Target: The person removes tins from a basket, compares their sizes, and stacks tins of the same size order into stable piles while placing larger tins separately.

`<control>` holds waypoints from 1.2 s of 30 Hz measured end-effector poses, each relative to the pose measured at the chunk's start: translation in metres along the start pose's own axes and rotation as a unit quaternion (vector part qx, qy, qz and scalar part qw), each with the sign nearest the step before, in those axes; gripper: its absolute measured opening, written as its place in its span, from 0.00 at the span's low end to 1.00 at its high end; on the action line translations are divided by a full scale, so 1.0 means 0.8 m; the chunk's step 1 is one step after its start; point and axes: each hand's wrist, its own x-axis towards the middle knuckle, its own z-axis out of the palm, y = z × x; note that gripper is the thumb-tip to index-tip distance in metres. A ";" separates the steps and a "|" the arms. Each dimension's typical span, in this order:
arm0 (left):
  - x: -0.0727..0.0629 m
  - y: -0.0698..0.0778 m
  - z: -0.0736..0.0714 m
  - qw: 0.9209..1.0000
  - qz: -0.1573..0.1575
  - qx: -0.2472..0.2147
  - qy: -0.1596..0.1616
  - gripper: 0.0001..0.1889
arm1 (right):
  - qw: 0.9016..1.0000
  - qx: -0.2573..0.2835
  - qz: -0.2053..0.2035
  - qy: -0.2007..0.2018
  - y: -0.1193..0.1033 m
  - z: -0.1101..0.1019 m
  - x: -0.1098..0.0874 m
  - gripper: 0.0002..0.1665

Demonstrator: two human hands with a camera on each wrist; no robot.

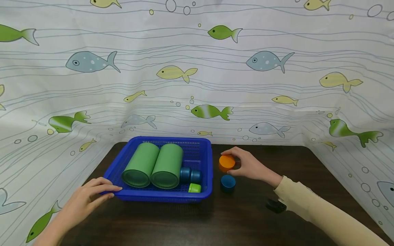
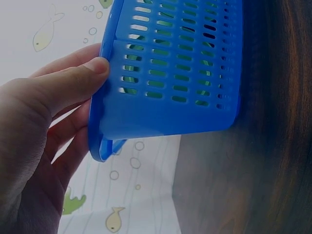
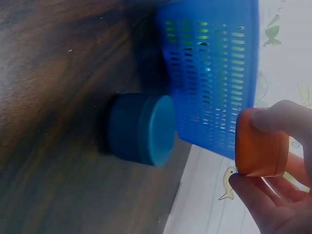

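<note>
A blue plastic basket [image 1: 160,194] with slotted walls stands on the dark table. My left hand [image 1: 93,194] pinches its rim at the near left corner, the thumb on the outside in the left wrist view. To the right of the basket, my right hand [image 1: 246,164] holds a small orange round container [image 1: 227,163] between thumb and fingers, raised above the table. A dark blue round container [image 1: 228,183] sits on the table just nearer than it; in the right wrist view the blue container [image 3: 141,129] stands apart from the basket.
Inside the basket lie two large green cylinders [image 1: 167,164], two small dark blue containers [image 1: 195,176] and a bright green one [image 1: 195,188]. A small black object [image 1: 276,205] is by the right sleeve. Fish-patterned sheeting [image 1: 197,92] surrounds the table's back and sides.
</note>
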 end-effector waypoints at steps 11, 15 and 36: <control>0.001 0.000 0.001 1.000 0.002 0.000 0.000 0.29 | 0.999 0.024 0.008 -0.037 0.016 0.007 -0.009 0.35; 0.001 -0.001 0.001 1.000 -0.001 0.000 -0.001 0.30 | 0.999 0.026 0.012 -0.047 0.021 0.010 -0.012 0.35; 0.000 0.000 0.001 1.000 -0.002 0.003 -0.001 0.30 | 0.996 0.028 0.009 -0.089 0.029 0.019 -0.024 0.34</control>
